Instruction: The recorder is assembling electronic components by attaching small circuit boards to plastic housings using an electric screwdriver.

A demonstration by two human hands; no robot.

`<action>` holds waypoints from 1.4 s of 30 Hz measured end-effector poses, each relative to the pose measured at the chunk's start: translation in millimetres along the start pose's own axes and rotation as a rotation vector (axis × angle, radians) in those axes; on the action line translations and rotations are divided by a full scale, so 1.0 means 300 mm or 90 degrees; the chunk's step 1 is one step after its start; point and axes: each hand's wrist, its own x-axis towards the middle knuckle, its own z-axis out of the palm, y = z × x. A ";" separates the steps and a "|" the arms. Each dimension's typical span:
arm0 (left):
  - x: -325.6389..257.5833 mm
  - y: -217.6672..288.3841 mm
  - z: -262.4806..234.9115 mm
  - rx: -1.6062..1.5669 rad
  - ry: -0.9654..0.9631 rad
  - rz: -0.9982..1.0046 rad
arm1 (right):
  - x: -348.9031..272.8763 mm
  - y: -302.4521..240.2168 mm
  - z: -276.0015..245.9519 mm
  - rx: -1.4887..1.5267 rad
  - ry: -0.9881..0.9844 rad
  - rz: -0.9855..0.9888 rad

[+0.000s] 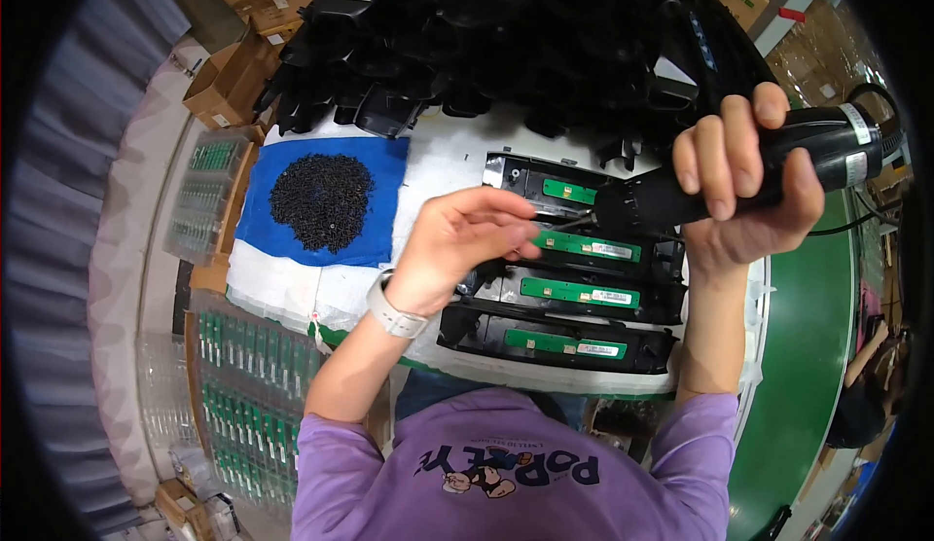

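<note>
My right hand (pixel 737 191) is wrapped round a black electric screwdriver (pixel 825 152), which lies nearly level and points left. Its thin metal bit (pixel 582 220) ends close to the fingertips of my left hand (pixel 459 239). Those fingers are pinched together; whatever is between them is too small or hidden to make out. Under both hands, several long black plastic housings (pixel 461 333) lie in a row, each with a narrow green circuit board (pixel 566 344) inside. Left of them, a pile of small black screws (pixel 323 200) rests on a blue cloth (pixel 261 234).
A large heap of black plastic parts (pixel 486 45) covers the far side of the white-covered table (pixel 438 162). Clear trays of green boards (pixel 248 395) stand at the left. A cable (pixel 842 228) trails from the screwdriver. Another person (pixel 861 395) is at the far right, beyond a green surface (pixel 803 346).
</note>
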 end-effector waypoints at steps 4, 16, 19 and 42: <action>-0.003 -0.013 0.069 0.016 -0.042 -0.032 | -0.019 -0.029 0.009 0.043 0.000 -0.007; -0.040 -0.032 0.063 -0.002 -0.030 -0.002 | -0.039 0.024 0.068 0.016 0.007 0.040; -0.045 -0.024 0.045 -0.062 -0.060 -0.056 | -0.045 0.028 0.068 0.020 0.026 0.041; -0.101 0.106 -0.444 0.968 0.511 0.249 | -0.109 -0.096 -0.193 -0.517 0.215 0.096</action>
